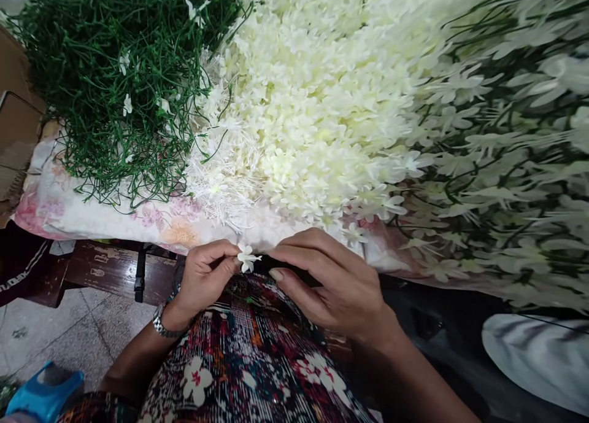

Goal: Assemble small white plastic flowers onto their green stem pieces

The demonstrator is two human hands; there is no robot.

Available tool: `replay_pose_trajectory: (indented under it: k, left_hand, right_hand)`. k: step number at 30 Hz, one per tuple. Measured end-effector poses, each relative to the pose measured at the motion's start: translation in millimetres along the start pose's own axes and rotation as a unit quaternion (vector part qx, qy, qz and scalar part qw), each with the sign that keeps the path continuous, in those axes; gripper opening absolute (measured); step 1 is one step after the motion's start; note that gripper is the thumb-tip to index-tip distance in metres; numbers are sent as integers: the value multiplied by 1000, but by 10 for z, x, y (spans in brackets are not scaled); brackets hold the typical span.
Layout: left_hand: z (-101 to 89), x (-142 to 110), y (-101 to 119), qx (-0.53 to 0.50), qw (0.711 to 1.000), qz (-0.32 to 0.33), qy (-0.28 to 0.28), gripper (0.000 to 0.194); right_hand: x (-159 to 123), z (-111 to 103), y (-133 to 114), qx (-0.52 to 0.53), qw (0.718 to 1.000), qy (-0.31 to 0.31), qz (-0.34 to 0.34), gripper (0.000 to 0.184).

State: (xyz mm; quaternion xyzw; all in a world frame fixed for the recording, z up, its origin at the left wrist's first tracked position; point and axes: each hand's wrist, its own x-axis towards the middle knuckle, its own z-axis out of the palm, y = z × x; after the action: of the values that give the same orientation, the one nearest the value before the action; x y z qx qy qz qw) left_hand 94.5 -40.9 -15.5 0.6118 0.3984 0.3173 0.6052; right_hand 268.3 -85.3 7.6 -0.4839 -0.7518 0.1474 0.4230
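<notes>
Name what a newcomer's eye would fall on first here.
Probably the big heap of pale blossoms filling the upper middle, with the dark green tangle of stems beside it at upper left. Next, near the centre below them, a single small white flower pinched in the left hand, the right hand close by with thumb and fingers parted.

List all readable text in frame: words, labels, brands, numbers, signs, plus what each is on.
None readable with certainty.
Dark cloth, left edge: pale slanted lettering, too small and blurred to quote.
Bench: pale marks, can't tell if they're characters.
Wristband: no text visible.
Flower in the left hand: no text visible.
</notes>
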Motion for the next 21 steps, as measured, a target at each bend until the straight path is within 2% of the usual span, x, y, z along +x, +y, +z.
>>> replay_pose_trajectory:
  k: [3, 8, 13, 17, 21]
  left_hand:
    - [11, 5, 18, 22, 999, 28, 1, 14]
    - [24, -10, 46, 112, 989, 94, -6, 12]
    - [38, -26, 58, 192, 973, 123, -19, 13]
    - [45, -24, 49, 203, 971, 127, -23, 13]
    - [34, -14, 37, 148, 985, 70, -46, 12]
  right_hand:
    - [28, 36, -5, -25, 999, -24, -23, 29]
    - [67, 116, 8, -49, 996, -63, -30, 13]
    - [26, 178, 42, -38, 997, -70, -4, 10]
    - [-4, 197, 70, -18, 997, -76, 22, 10]
    - [-22, 226, 96, 21, 997, -65, 42, 10]
